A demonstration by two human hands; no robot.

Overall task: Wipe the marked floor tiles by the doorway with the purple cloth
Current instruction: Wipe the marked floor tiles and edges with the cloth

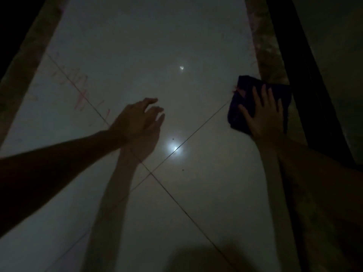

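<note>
The scene is dim. A dark purple cloth [243,89] lies on the glossy pale floor tiles [127,55] at the right, against a rough stone strip. My right hand [263,116] presses flat on the cloth with fingers spread and straight. My left hand [137,118] hovers over the middle of the floor, fingers loosely bent, holding nothing; its reflection shows on the tile below. Reddish scribble marks [78,89] run along a grout line on the left tiles.
Rough stone strips border the tiles on the left [29,55] and right [269,61]. A dark door frame [306,85] stands beyond the right strip. Two lamp reflections glare on the tiles, the brighter one [175,149] near the grout crossing. Small dark specks dot the floor.
</note>
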